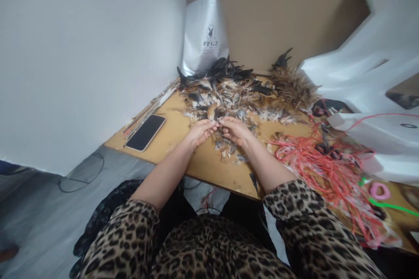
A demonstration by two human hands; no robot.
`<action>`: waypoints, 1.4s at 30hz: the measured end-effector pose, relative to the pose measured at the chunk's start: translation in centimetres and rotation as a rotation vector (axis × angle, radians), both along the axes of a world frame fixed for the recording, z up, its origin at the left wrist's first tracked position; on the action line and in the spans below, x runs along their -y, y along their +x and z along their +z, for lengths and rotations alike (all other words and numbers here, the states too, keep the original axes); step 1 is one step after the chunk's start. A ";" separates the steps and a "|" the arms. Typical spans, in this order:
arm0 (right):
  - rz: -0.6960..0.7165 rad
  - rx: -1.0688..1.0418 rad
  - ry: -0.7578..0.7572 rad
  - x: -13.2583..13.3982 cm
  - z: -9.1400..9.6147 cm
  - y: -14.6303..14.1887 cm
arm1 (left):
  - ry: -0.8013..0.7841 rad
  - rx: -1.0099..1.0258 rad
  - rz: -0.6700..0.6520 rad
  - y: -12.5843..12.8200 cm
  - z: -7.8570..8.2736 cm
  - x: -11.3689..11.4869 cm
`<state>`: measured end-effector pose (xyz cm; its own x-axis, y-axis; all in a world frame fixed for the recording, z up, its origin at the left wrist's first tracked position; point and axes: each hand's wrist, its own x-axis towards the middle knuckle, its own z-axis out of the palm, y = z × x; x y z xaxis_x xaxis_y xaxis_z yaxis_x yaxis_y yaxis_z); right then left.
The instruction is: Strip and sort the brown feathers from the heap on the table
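My left hand [200, 131] and my right hand [236, 130] meet at the middle of a low wooden table [183, 139], fingertips pinched together on a small bunch of feathers [218, 121]. Just beyond them lies a big heap of brown, white and black feathers [242, 91]. A few loose feathers [227, 150] sit under my right wrist. Both forearms rest on the table, with leopard-print sleeves pushed up to the elbows.
A black phone [145, 132] lies at the table's left corner beside thin sticks [153, 107]. A tangle of red and pink string [322, 163] covers the right side, near a pink ring [379, 191] and white bags [376, 91]. A white PPGZ bag [204, 35] stands behind.
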<state>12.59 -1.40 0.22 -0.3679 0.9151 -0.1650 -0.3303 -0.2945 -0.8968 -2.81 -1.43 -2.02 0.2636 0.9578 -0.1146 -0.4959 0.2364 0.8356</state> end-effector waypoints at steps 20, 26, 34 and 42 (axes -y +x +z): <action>-0.171 0.208 0.131 -0.1 -0.4 -0.6 | 0.099 -0.269 0.020 0.5 -0.2 0.2; -0.236 0.282 0.224 -0.5 0.1 0.4 | 0.057 -0.155 0.054 0.0 -0.4 -0.3; -0.145 0.381 0.324 -0.5 -0.5 -0.7 | -0.015 -0.011 0.027 -0.1 0.1 -0.3; -0.116 0.297 0.286 -0.9 -0.7 -0.5 | 0.008 0.018 0.034 -0.3 0.2 -0.3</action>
